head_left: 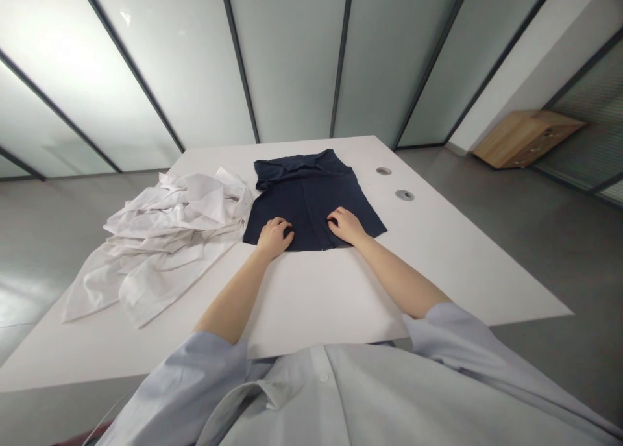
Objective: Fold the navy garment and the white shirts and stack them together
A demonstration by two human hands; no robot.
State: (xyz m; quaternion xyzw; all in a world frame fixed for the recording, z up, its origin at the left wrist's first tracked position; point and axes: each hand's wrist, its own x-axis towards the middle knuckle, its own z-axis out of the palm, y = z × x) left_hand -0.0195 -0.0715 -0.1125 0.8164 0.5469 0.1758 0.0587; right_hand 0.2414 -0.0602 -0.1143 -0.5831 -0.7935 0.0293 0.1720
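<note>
A navy garment (302, 202) lies mostly flat on the white table, its far end bunched in loose folds; its exact kind is unclear. My left hand (275, 237) rests on the near left part of the cloth, fingers curled and thumb bent toward them. On the near right part, my right hand (346, 226) is curled in the same way, with dark cloth between thumb and forefinger. The undersides of both hands are hidden. Left of the navy cloth is a loose heap of white clothes (189, 206), spreading toward the table's left edge.
The white table (467, 264) has two round grey cable grommets (404, 195) on its right side. Frosted glass panels (292, 56) stand behind it. A wooden cabinet (518, 137) is on the floor at the far right.
</note>
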